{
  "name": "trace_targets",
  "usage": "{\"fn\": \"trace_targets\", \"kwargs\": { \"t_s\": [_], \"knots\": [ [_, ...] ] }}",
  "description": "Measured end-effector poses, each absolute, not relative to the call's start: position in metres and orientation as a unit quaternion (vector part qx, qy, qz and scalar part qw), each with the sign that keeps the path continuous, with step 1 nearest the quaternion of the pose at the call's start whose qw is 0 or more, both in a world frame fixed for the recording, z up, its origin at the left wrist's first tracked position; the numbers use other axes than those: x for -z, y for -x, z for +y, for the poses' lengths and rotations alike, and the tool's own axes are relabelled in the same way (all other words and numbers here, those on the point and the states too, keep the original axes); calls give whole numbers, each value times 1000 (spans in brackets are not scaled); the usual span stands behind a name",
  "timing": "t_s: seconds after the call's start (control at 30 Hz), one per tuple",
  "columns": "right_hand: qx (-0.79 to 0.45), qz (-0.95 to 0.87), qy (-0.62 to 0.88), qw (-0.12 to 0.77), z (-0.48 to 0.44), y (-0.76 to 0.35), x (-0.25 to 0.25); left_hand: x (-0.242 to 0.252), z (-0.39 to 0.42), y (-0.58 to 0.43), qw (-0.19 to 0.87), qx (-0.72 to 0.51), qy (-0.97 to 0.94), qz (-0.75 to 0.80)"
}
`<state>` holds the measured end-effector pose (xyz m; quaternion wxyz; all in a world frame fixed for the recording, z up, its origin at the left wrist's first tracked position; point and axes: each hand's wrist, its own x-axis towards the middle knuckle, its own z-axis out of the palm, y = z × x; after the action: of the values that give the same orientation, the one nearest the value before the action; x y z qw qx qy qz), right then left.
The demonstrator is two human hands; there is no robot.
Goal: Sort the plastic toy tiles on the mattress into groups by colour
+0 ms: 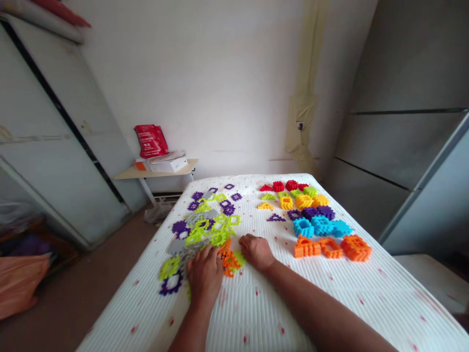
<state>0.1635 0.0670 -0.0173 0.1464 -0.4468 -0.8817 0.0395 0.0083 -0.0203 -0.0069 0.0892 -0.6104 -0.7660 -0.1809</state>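
Side table: far left, beyond the bed, carrying a red bag and a white box.
Bed: white ribbed cover with small red flecks; everything else named here lies on it.
Loose pile: flat purple, lime and grey plastic pieces, scattered over the left half of the bed from far to near.
Left arm: comes up from the near edge, with the forearm almost straight and pointing away.
Left hand: palm down on the near end of the loose pile, back of the hand up, fingers reaching forward onto grey and orange plastic.
Left grip: fingertips hidden among the pieces; I cannot tell whether it holds anything.
Orange pieces: a small cluster between the two hands, touching both, at the near right edge of the loose pile.
Right hand: knuckles up, fingers curled down and to the left against the orange pieces, wrist resting on the cover.
Right grip: narrow and curled, with the fingertips out of sight; whether it clasps a piece cannot be told.
Right arm: enters from the near right and runs diagonally to the left and away.
Built blocks: chunky cubes on the right half, well apart from the hands, in rows by colour: red farthest, then lime and yellow, purple, blue, orange nearest.
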Motion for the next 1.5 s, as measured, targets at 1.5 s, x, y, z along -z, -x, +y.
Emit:
{"fn": "trace_targets", "kwargs": {
  "t_s": [1.5],
  "knots": [
    [-78, -877, 444, 166, 68, -164, 19, -7, 55, 31, -11, 125, 681, -721]
  ]
}}
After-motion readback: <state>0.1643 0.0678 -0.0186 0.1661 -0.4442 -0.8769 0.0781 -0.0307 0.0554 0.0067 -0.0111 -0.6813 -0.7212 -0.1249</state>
